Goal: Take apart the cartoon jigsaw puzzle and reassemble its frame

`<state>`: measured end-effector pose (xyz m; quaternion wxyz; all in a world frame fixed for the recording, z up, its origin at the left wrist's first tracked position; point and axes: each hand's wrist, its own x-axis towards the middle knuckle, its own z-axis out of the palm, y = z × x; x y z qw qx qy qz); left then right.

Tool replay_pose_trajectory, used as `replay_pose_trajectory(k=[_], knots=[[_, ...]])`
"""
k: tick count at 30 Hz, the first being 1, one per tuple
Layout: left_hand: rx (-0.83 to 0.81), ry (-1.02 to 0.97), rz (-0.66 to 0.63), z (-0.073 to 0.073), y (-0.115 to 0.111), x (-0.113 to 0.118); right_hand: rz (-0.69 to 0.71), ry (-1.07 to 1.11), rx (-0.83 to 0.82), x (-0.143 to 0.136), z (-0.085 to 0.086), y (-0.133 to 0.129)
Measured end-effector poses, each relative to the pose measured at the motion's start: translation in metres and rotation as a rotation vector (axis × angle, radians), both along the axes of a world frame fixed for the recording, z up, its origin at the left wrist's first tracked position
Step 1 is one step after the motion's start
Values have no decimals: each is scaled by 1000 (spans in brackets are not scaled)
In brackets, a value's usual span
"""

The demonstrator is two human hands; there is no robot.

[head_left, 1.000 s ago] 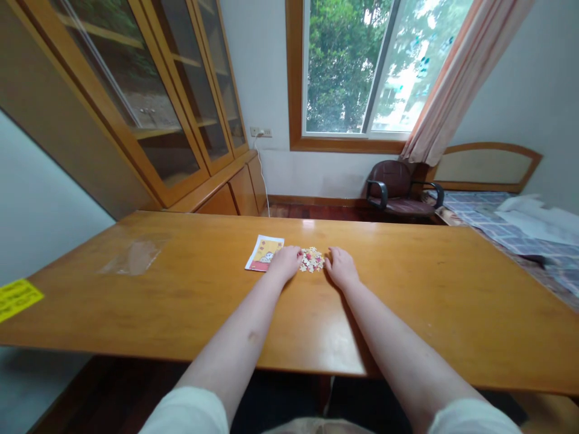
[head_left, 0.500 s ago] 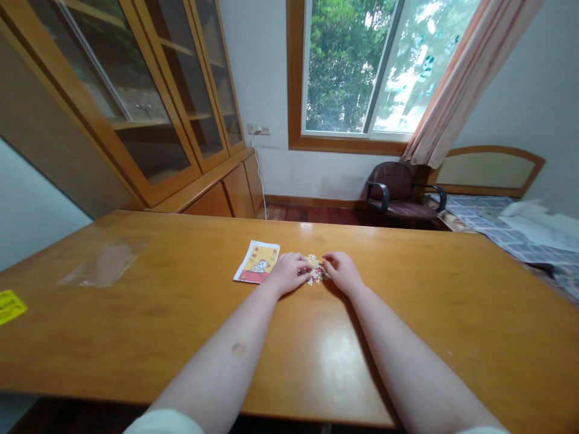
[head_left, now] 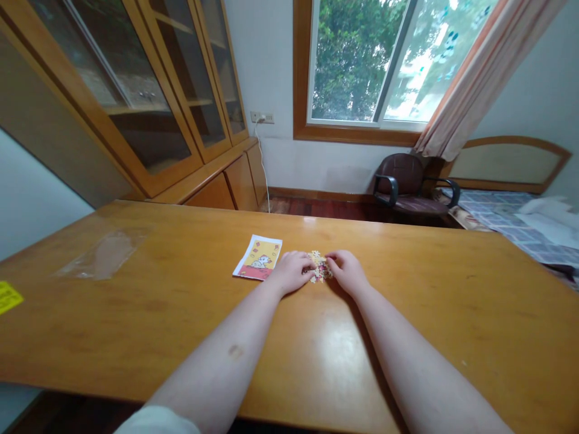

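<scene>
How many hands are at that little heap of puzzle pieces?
2. The left hand is at the left edge of the puzzle pieces, next to the picture card; the right hand is at their right edge. No other hands show.

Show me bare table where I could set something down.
The table has room right of the right hand, between the plastic and the card, and between the arms. It is crowded mid-table: card, left hand, pieces and right hand sit close in a row.

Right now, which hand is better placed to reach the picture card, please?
Probably the left hand: it is beside the picture card, while the right hand is beyond the puzzle pieces.
</scene>
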<state>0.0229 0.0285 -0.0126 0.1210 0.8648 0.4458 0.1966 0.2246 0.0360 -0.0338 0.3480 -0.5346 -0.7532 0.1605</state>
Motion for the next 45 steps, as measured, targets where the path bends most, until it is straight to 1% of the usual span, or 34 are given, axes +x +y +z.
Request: replay_pose_trajectory(k=[4, 8, 10, 14, 17, 19, 24, 29, 35, 39, 41, 43, 45], knots=[[-5, -12, 3, -2, 4, -1, 10, 5, -1, -1, 2, -1], [-34, -86, 21, -2, 5, 0, 33, 4, 8, -2, 3, -2], [-86, -158, 68, 0, 5, 2, 57, 9, 20, -3, 3, -3], [-240, -363, 205, 1, 2, 7, 122, 27, 23, -5, 1, -4], [-330, -477, 218, -1, 1, 10, 135, 33, 11, -7, 0, -4], [-350, -516, 216, -2, 1, 11, 130, 29, 10, -6, 0, -3], [-312, -531, 273, 0, 1, 12, 126, -4, 19, -5, 2, -2], [-301, -509, 319, 4, -1, 12, 120, -43, 87, -6, 2, -3], [-289, -473, 346, 1, -1, 12, 129, -93, 130, -8, 4, -5], [-282, -466, 334, 0, -1, 12, 115, -93, 129, -10, 6, -6], [-253, -442, 326, 1, -1, 11, 90, -68, 100, -9, 6, -5], [-200, -407, 328, 3, -1, 9, -2, -33, 41, -4, 5, -1], [-159, -385, 346, 4, 0, 7, -155, -9, -40, 4, 2, 4]])
